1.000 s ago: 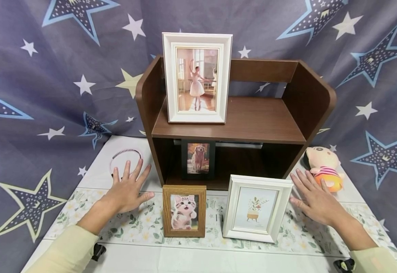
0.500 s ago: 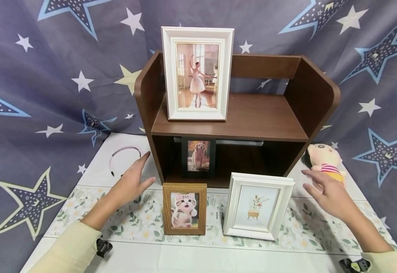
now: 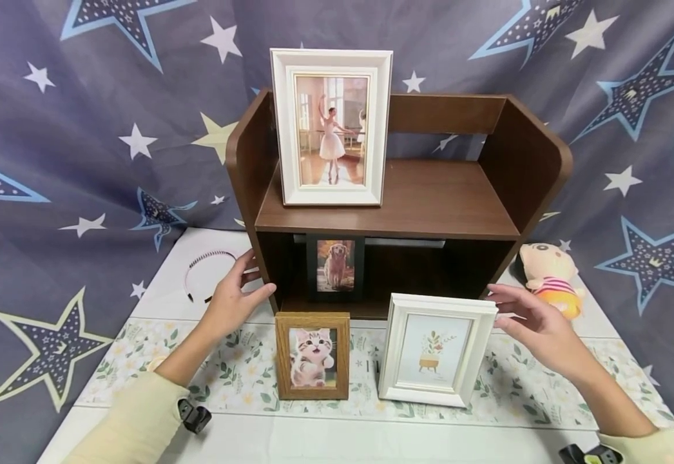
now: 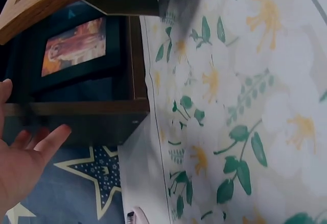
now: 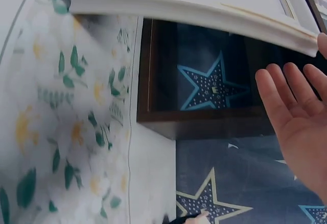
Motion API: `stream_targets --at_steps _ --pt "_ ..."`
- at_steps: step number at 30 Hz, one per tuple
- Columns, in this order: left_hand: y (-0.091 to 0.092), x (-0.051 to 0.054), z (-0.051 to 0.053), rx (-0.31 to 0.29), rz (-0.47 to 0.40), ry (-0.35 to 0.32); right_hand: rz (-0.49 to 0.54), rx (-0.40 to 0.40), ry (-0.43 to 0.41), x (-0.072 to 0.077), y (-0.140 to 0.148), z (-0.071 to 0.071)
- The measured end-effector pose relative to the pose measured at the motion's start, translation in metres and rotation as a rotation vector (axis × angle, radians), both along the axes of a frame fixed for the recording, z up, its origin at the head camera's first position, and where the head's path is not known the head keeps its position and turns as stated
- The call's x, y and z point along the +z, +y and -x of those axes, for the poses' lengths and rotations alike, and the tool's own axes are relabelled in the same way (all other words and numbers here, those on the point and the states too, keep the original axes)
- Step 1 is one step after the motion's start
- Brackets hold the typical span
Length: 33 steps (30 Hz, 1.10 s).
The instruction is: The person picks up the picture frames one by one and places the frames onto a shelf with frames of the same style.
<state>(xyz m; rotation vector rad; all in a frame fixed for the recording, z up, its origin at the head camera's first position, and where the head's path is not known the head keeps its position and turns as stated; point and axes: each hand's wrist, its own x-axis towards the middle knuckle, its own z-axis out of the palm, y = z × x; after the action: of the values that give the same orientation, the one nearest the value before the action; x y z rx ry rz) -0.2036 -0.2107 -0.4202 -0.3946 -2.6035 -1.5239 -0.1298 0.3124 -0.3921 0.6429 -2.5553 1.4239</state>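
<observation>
My left hand point(image 3: 234, 301) straddles the lower left side panel of the brown shelf point(image 3: 383, 219), thumb at its front edge and fingers behind it. My right hand point(image 3: 540, 328) is beside the lower right panel, fingers loosely extended, next to a white plant-picture frame point(image 3: 388, 348); contact is unclear. The right wrist view shows this right hand point(image 5: 299, 112) with fingers apart. A white ballerina frame point(image 3: 332, 196) stands on the upper board, a black dog frame point(image 3: 311, 277) on the lower level. The wooden cat frame point(image 3: 283, 357) stands in front.
A pink-and-black headband point(image 3: 212, 254) lies left of the shelf. The doll point(image 3: 551, 270) in a pink-striped top is at its right. A floral runner point(image 3: 238, 380) crosses the white table, and star-patterned cloth point(image 3: 111, 129) hangs behind and on both sides.
Both hands have moved inward from their spread positions beside the shelf. The left thumb and fingers have come round the left panel's edge; the right hand has drawn near the right panel.
</observation>
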Motion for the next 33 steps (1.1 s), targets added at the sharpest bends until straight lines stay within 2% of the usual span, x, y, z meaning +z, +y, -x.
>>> stream_targets --at_steps 8,15,18,22,25,30,33 --pt "0.008 -0.003 -0.001 0.081 0.023 0.071 0.033 -0.024 -0.041 -0.004 -0.008 -0.003" --pt "0.011 -0.007 0.004 0.133 0.021 0.132 0.041 -0.057 -0.048 -0.007 -0.009 -0.005" --pt "0.011 -0.008 0.004 0.144 0.021 0.142 0.074 -0.044 -0.058 -0.008 -0.009 -0.003" --pt "0.011 -0.007 0.003 0.152 0.026 0.151 0.149 0.016 -0.055 -0.01 -0.01 0.0" --pt "0.011 -0.008 0.003 0.153 0.026 0.168 0.152 0.02 -0.03 -0.009 -0.012 0.0" --pt "0.012 -0.01 0.003 0.154 0.031 0.192 0.068 -0.032 0.047 -0.003 -0.015 -0.001" --pt "0.013 -0.01 0.004 0.151 0.038 0.197 0.056 -0.039 0.086 0.002 -0.015 -0.002"
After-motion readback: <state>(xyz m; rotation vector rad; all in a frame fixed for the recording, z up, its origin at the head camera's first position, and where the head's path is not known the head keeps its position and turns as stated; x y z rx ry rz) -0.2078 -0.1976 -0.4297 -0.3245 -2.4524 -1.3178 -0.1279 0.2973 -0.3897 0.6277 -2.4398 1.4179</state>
